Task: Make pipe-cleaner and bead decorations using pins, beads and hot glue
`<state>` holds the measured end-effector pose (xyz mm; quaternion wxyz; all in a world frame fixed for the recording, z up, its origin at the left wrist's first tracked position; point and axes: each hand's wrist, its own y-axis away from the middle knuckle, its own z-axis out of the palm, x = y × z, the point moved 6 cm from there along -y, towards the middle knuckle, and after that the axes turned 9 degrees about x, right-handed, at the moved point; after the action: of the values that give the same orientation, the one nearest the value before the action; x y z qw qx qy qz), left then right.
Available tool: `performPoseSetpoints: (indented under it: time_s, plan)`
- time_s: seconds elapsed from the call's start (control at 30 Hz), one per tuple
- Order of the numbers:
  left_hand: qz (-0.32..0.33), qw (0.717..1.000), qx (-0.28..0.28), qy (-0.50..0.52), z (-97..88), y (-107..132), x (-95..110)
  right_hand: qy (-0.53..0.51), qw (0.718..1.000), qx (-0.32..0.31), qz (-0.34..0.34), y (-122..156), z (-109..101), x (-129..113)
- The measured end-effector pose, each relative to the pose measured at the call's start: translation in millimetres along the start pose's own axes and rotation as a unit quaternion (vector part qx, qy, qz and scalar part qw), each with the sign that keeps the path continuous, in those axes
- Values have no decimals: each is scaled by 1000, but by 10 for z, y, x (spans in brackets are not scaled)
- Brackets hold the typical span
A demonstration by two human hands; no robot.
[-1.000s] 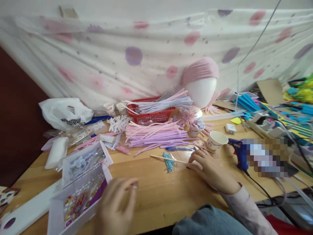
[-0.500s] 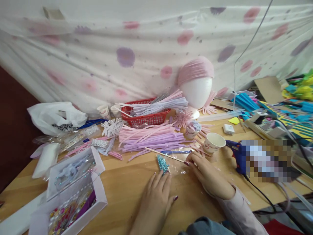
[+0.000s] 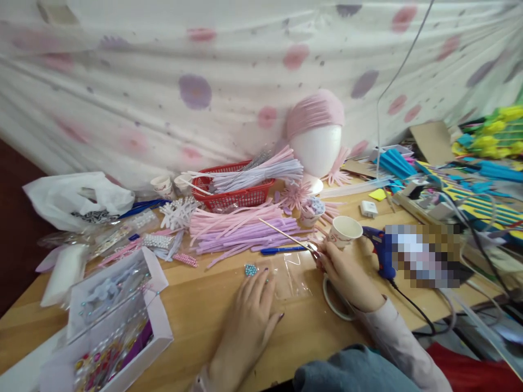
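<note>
My left hand (image 3: 251,307) lies palm down, fingers stretched out over part of a small clear bag (image 3: 292,275). Teal pearl beads (image 3: 249,269) show just beyond its fingertips; some may be covered by the fingers. In my right hand (image 3: 345,272) a thin pale stick (image 3: 281,231) is pinched, its free end angled up and left over purple fuzzy stems (image 3: 245,238). A pale ring (image 3: 337,305), partly hidden, sits below the right hand. Just past the bag is a blue pen (image 3: 281,250).
A paper cup (image 3: 346,230) and a blue glue gun (image 3: 384,250) with its cord stand at right. Behind are a red basket (image 3: 232,198) of fuzzy stems and a white head form (image 3: 316,149). White boxes (image 3: 157,321) of beads lie at left.
My left hand has moved forward over the teal beads, covering more of them. The stick's free end has risen, and the blue pen and pale ring show more fully. The view has shifted right.
</note>
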<state>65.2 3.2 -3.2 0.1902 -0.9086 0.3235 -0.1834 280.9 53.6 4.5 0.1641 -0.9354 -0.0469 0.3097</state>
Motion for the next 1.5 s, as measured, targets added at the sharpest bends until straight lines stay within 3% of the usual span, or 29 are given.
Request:
performPoseSetpoints:
  time_s: [0.13,0.23,0.3,0.37,0.43,0.5,0.57,0.63,0.67,0.73,0.8,0.87,1.07,1.13,1.23,1.33,1.4,1.5]
  plan:
    - [-7,999,-23,30,207,-207,65,83,996,36,-12,-17,64,134]
    - [-38,995,-19,91,253,-216,20,108,993,43,-32,-24,100,163]
    - [-88,982,12,165,192,-181,-97,101,992,52,-54,-31,71,99]
    - [-179,949,62,251,75,-146,-288,72,993,72,-68,-54,-6,-25]
    - [-286,881,107,361,-45,-132,-481,6,993,101,-63,-100,-93,-182]
    - [-372,770,129,502,-123,-170,-595,-112,988,104,-38,-166,-104,-336]
    - [-423,648,139,619,-175,-253,-631,-279,959,43,6,-232,38,-476]
    - [-449,563,152,677,-216,-339,-642,-442,891,-78,65,-252,309,-622]
    - [-453,542,161,689,-234,-374,-649,-504,846,-143,96,-234,454,-696]
    - [-446,529,182,699,-258,-426,-670,-583,760,-244,151,-168,695,-816]
    - [-425,547,203,692,-274,-453,-705,-622,703,-287,190,-106,847,-873]
    - [-410,578,218,671,-273,-460,-756,-638,679,-290,220,-64,934,-868]
    - [-394,653,207,613,-225,-521,-904,-630,670,-270,285,19,1059,-746]
    - [-357,701,194,586,-280,-561,-891,-620,679,-257,297,23,1061,-715]
    - [-262,809,151,504,-420,-578,-781,-615,689,-224,311,8,1030,-681]
    - [-107,898,131,407,-580,-525,-588,-634,673,-206,320,0,1013,-674]
    - [-9,932,138,335,-646,-456,-462,-652,659,-196,320,-3,1012,-669]
    - [78,960,132,236,-631,-364,-335,-670,649,-194,303,0,1013,-677]
